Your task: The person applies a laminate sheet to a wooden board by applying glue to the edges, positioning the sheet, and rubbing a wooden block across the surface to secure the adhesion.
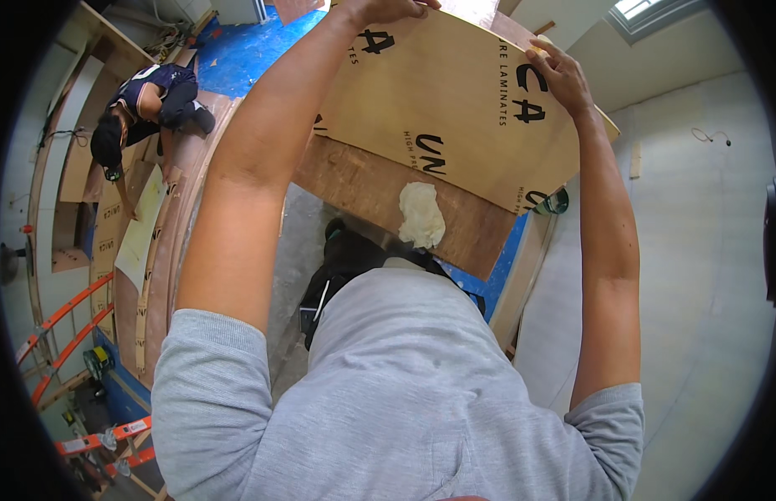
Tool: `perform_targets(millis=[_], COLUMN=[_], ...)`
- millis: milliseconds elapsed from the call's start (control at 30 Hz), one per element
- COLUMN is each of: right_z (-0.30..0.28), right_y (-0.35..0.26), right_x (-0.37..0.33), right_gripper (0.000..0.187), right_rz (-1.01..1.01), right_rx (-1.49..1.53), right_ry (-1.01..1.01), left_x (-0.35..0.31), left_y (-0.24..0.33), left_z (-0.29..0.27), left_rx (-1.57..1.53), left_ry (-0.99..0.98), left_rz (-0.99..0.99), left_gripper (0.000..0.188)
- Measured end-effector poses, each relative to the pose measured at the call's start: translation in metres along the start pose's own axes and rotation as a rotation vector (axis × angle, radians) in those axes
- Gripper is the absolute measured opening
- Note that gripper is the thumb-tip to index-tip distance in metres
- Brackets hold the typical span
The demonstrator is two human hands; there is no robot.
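Both my arms stretch forward over a tan laminate sheet (pixel 434 96) with dark printing on its face. My left hand (pixel 390 10) is closed on its far edge at the top of the view, partly cut off by the frame. Further right, my right hand (pixel 562 77) grips the sheet near its far right edge, fingers bent over it. Beneath the sheet lies a brown plywood board (pixel 346 171), its near part uncovered. A crumpled cream-coloured cloth (pixel 421 215) rests on that board, close to my body.
At the left a person (pixel 158 100) in a dark cap crouches over long strips and panels (pixel 142 221). Orange ladder rails (pixel 75 305) stand at the lower left. Blue sheeting (pixel 238 54) covers floor at the back. A pale wall (pixel 689 217) rises on the right, and a green-black round object (pixel 555 202) sits beside the board.
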State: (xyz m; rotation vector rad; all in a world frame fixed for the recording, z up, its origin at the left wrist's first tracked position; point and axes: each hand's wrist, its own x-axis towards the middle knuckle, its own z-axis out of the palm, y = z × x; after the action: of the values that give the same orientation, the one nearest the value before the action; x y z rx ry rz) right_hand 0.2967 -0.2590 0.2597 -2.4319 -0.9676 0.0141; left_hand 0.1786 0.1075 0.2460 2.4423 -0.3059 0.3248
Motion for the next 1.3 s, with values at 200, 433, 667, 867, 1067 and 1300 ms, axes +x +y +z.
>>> perform_targets(millis=[200, 433, 667, 867, 1067, 1300], right_z=[-0.001, -0.012, -0.027, -0.03, -0.029, -0.03], right_y=[-0.01, -0.044, -0.078, -0.097, -0.109, -0.099], right_x=[-0.022, -0.057, -0.091, -0.122, -0.153, -0.169], right_gripper=[0.061, 0.058, 0.065, 0.065, 0.064, 0.059], right_rz=[-0.067, -0.127, -0.185, -0.257, -0.328, -0.234], right_rx=[-0.189, -0.273, -0.319, -0.354, -0.311, -0.227], right_ry=[0.095, 0.112, 0.14, 0.149, 0.203, 0.167], left_x=[-0.023, -0.047, -0.071, -0.037, -0.024, -0.04], left_y=[0.036, 0.075, 0.102, 0.172, 0.221, 0.228], left_z=[0.008, -0.015, -0.034, 0.002, 0.047, 0.05], left_rx=[0.24, 0.047, -0.253, 0.378, 0.504, 0.43], left_ry=[0.166, 0.014, 0.079, -0.036, -0.301, -0.279], left_rz=[-0.01, -0.252, -0.217, -0.237, -0.294, -0.267], left_gripper=[0.025, 0.033, 0.042, 0.057, 0.073, 0.073])
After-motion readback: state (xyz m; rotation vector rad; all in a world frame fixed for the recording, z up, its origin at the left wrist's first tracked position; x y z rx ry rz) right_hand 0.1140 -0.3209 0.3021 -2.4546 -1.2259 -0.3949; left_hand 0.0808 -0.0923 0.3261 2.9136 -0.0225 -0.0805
